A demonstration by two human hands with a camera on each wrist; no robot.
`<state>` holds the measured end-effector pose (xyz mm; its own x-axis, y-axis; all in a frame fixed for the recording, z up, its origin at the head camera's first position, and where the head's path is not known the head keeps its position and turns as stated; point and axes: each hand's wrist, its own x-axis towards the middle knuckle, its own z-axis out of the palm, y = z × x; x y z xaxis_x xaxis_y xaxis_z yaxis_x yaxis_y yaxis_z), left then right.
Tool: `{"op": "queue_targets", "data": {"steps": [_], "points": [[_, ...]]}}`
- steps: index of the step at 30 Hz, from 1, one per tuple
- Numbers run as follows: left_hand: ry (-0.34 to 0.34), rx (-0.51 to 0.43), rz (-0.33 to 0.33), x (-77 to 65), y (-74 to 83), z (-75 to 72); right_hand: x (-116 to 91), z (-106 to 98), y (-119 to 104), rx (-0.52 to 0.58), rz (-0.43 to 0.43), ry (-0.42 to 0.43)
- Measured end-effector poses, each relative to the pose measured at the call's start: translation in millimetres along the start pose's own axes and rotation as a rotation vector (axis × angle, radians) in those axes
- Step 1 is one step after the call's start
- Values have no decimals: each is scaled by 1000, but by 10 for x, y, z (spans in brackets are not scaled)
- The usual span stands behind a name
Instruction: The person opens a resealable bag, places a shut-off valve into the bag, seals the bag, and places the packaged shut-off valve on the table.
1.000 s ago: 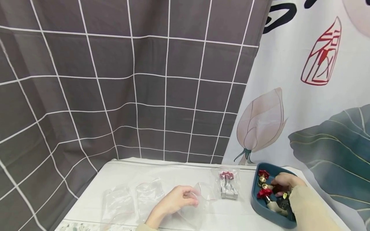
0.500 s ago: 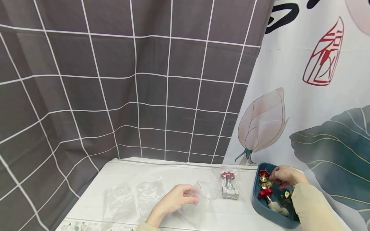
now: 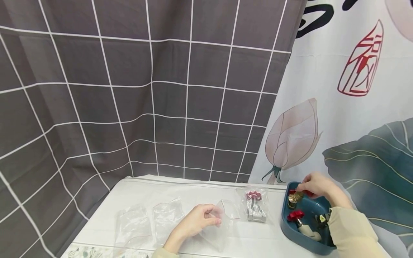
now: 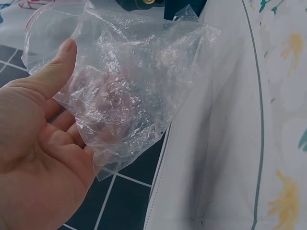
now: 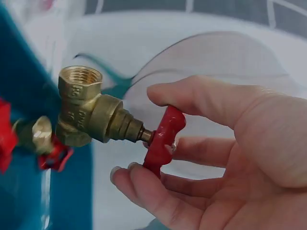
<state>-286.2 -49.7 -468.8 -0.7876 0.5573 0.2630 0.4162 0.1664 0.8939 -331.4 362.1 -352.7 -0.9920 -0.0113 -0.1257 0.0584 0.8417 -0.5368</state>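
My right hand (image 5: 225,148) grips a brass gate valve (image 5: 86,110) by its red handwheel (image 5: 164,139), thumb on one side and fingertips on the other. In the head view it is over the back of the blue bin (image 3: 303,244), with the valve's brass body just under the fingers. My left hand (image 3: 198,223) holds a clear plastic bag (image 4: 129,81) between thumb and curled fingers, above the white table. The fingers partly show through the film.
More valves lie in the bin, among them a red-handled one (image 3: 296,215) and a black-and-yellow piece (image 3: 322,219). A bagged red-handled valve (image 3: 255,206) lies left of the bin. Two flat clear bags, a left bag (image 3: 132,225) and a right bag (image 3: 167,216), lie on the table (image 3: 203,191).
My right hand has moved from inside the bin up towards its back edge, taking hold of a brass valve. The left hand stays nearly still with its bag.
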Motion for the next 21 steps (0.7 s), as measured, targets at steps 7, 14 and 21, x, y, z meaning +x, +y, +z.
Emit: {"op": "queue_targets", "data": {"steps": [7,14,21], "points": [[0,-1,20,0,-5,22,-230,-4,-378,-24,-48,120],[13,-26,-6,-14,-4,36,-443,170,-708,134,-99,191],[19,-36,4,-35,212,43,-594,414,-983,301,-136,221]]}}
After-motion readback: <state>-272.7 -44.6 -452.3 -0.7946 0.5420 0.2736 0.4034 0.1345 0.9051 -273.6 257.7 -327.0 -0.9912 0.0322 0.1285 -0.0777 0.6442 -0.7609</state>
